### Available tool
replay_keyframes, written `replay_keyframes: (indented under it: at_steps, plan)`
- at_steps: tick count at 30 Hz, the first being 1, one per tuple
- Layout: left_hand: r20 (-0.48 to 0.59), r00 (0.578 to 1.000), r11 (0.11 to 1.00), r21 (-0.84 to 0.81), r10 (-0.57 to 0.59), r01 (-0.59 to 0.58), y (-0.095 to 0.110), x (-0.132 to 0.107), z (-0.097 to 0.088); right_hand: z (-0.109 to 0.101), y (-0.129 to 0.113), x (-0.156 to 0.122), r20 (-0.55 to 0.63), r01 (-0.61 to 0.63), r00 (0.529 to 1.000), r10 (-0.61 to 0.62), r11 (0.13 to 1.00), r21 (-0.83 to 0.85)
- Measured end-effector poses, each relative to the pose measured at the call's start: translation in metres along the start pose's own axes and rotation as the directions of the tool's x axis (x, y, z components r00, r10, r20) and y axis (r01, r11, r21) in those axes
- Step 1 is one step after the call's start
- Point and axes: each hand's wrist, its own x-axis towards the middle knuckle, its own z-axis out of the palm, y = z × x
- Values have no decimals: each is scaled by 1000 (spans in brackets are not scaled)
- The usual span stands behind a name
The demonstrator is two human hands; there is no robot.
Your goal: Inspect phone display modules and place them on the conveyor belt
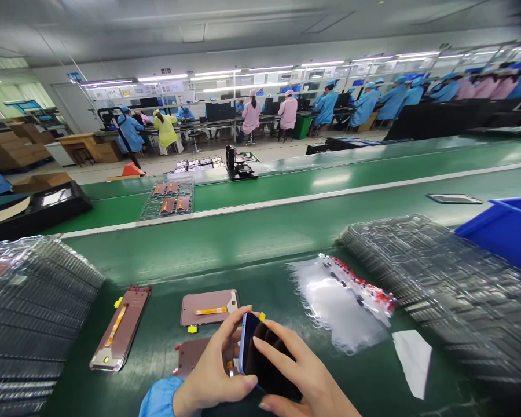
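My left hand (pixel 212 370) and my right hand (pixel 306 376) both grip a dark phone screen panel (pixel 267 362) with a bluish edge and a yellow tab, held tilted above the green work surface (pixel 165 347). The left thumb and fingers clamp its left edge. My right fingers lie across its glass face. Under my hands rests a pinkish panel (pixel 189 354), partly hidden. Another pinkish panel (pixel 208 307) with an orange flex strip lies just beyond, and a third (pixel 121 327) lies to the left.
Stacks of clear plastic trays stand at the left (pixel 30 324) and right (pixel 451 289). A pile of clear film bags (pixel 342 301) and a white paper (pixel 414 356) lie right of my hands. A blue bin (pixel 507 229) sits far right. Workers sit at benches beyond the conveyor (pixel 286 191).
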Motion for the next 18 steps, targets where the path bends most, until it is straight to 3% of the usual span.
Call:
replay_keyframes:
  at_steps: [18]
  plan:
    - [48,999,999,-26,21,-20,8,-2,2,-1,-2,3,-40,84,996,-85,996,-19]
